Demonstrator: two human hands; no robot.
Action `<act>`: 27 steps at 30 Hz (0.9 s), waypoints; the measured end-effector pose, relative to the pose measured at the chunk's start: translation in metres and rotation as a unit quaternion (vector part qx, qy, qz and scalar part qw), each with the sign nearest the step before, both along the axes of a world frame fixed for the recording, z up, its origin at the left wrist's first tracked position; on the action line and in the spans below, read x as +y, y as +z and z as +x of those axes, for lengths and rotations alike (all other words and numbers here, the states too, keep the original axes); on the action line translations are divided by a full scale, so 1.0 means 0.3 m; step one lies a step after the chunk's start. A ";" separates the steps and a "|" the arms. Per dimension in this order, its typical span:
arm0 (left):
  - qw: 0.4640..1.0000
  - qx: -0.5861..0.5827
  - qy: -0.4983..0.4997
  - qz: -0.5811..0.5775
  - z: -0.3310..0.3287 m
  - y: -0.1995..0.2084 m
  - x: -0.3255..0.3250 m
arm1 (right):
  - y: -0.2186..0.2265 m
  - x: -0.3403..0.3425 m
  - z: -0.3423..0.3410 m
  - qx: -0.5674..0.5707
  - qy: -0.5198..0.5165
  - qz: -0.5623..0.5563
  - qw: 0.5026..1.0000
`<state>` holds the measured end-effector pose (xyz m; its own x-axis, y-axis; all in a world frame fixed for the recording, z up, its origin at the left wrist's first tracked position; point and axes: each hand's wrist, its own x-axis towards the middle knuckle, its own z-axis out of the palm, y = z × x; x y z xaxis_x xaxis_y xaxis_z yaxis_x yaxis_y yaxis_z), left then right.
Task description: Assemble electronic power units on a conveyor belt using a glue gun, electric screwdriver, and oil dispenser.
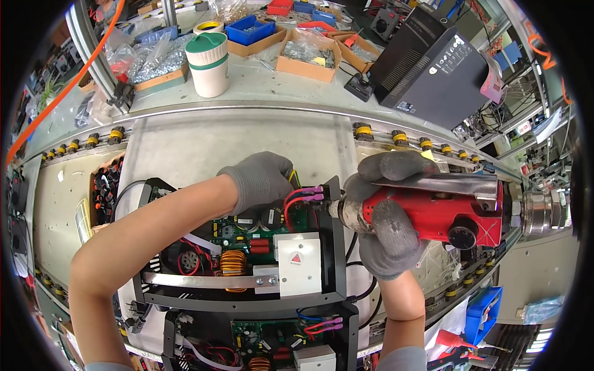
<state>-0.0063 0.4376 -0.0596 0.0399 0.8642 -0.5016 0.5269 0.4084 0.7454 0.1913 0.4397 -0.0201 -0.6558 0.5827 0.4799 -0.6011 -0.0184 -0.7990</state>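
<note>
My right hand (390,216), in a grey glove, is wrapped round a red air-powered driver (433,216) lying level. Its nose points left at the right side wall of an open black metal case (339,260). My left hand (263,182), gloved too, reaches over the case's far side with its fingers curled. A yellow-green wire (293,178) shows right at its fingertips; what they pinch is hidden. Inside the case are a green circuit board (234,230), a copper coil (233,266), a white plate (299,263) and red and blue wires with purple connectors (314,193).
A second open case (352,334) sits nearer me. Roller rails (399,137) run along the far side. Beyond stand a white cup with a green lid (207,65), a blue bin (250,29), cardboard boxes of parts (307,69) and a black computer tower (427,68).
</note>
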 end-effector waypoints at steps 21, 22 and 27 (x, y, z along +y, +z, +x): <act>0.998 0.000 -0.044 -0.038 -0.037 -0.024 0.012 | -0.021 0.033 -0.125 -0.085 -0.197 -0.021 0.976; 0.998 0.002 -0.041 -0.043 -0.035 -0.024 0.015 | -0.013 0.029 -0.129 -0.091 -0.208 -0.022 0.974; 0.993 0.052 -0.108 -0.002 -0.056 -0.080 0.047 | -0.003 0.050 -0.174 -0.087 -0.274 0.086 0.954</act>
<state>-0.0230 0.4517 -0.0836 0.1721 0.8395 -0.5154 0.6760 0.2800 0.6817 0.1390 0.4547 -0.0210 -0.3542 0.7828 0.5116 -0.3418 0.4009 -0.8500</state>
